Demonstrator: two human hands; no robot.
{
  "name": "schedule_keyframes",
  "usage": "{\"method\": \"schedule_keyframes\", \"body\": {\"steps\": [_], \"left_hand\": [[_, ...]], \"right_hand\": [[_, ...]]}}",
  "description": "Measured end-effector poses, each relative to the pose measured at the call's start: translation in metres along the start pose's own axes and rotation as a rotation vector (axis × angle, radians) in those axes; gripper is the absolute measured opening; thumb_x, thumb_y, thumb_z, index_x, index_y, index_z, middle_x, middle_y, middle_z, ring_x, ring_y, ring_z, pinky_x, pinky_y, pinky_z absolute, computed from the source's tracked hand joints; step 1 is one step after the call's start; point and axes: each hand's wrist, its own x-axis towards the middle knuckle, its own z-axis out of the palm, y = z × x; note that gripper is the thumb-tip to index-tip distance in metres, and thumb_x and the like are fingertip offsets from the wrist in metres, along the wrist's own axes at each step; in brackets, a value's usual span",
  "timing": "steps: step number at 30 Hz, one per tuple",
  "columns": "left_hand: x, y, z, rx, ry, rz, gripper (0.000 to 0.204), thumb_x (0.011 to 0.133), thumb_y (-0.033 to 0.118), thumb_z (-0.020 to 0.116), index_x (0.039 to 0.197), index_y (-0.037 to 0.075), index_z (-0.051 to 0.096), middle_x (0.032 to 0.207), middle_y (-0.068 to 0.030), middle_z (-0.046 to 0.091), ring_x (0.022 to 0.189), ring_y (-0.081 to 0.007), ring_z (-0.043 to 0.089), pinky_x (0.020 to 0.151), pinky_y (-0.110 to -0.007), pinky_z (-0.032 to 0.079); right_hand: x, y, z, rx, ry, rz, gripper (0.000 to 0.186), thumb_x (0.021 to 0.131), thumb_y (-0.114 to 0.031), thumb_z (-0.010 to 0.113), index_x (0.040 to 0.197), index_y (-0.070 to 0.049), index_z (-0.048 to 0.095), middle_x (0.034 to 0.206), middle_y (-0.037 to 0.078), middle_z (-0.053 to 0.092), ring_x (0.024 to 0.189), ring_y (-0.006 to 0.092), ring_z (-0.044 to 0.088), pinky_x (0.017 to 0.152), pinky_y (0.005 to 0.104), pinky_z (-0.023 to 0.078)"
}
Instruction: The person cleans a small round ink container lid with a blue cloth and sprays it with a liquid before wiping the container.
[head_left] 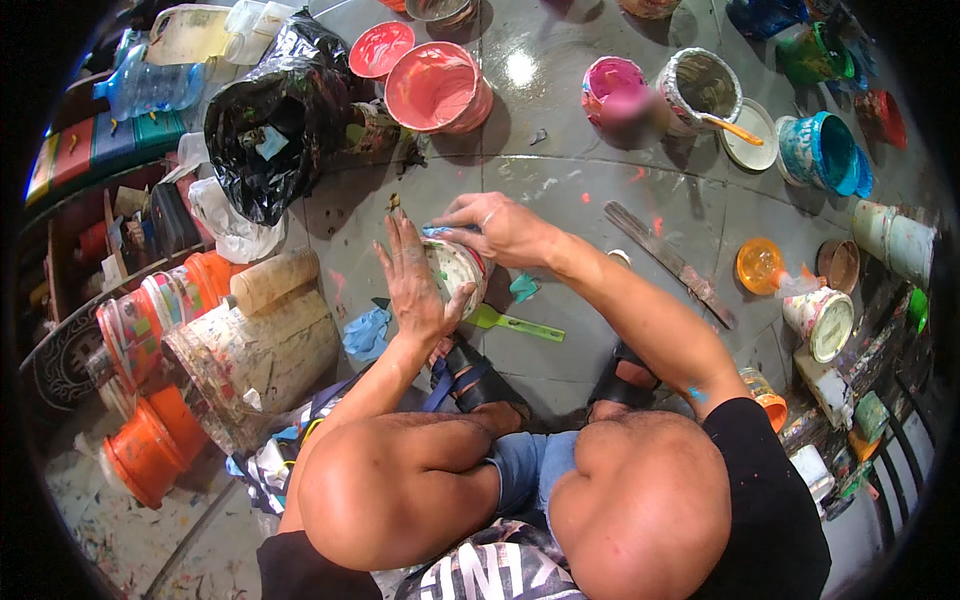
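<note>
On the floor in front of my feet is a paint-stained white tub, partly hidden by my hands. My left hand presses against its left side, fingers stretched out and thumb across the near edge. Bent over the far rim, my right hand pinches a small blue cloth against the tub. Close by on the floor are a bright green plastic spatula, a teal scrap and a crumpled light blue cloth.
Open tubs of coral paint and pink paint stand farther off. A grey-smeared bucket has an orange-handled brush across it. A black bin bag and stacked orange buckets are left; a wooden stick lies right.
</note>
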Motion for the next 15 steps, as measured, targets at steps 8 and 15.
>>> {"method": "schedule_keyframes", "body": {"steps": [8,15], "left_hand": [[0.0,0.001,0.001,0.158,-0.088,-0.025,0.091,0.098,0.058,0.051,0.165,0.006,0.019,0.171,-0.0271,0.007,0.158,-0.0488,0.005,0.123,-0.067,0.003],[0.009,0.01,-0.002,0.171,-0.119,-0.023,0.074,0.1,0.042,0.053,0.163,0.011,0.031,0.171,-0.0247,0.014,0.157,-0.0496,0.009,0.122,-0.068,0.006]], "right_hand": [[-0.009,0.005,0.005,0.093,0.034,0.062,0.023,0.089,-0.013,0.073,0.11,-0.004,0.077,0.103,0.018,0.072,0.095,0.0394,0.069,0.084,0.0446,0.055],[-0.074,-0.023,0.004,0.011,0.233,0.11,0.025,0.086,-0.003,0.072,0.111,-0.004,0.076,0.107,0.013,0.07,0.093,0.034,0.07,0.084,0.0401,0.056]]}}
